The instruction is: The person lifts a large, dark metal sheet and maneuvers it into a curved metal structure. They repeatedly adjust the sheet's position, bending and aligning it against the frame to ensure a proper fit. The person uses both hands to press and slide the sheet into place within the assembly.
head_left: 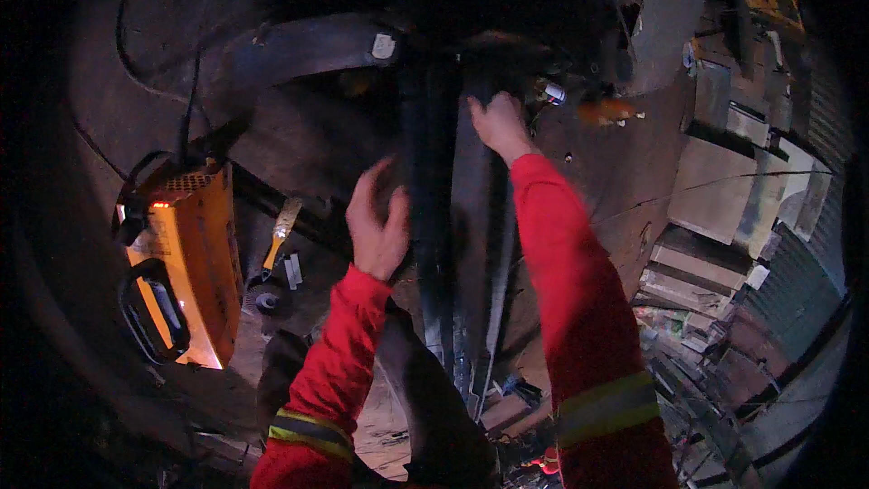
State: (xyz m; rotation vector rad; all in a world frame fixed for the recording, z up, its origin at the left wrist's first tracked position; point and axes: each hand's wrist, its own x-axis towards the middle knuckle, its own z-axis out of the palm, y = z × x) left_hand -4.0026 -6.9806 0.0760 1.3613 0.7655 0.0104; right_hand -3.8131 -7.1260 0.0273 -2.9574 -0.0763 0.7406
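Where the right hand point(500, 125) closes over the top of the dark upright metal post point(433, 217), its fingertips vanish into shadow. At seven o'clock from it, the left hand point(376, 217) rests open against the post's side. An orange machine point(186, 263) sits at nine o'clock, its lower end murky.

Dark metal bar under our hands

We see the long dark metal bar point(433, 217) standing nearly upright, its lower end near the floor.
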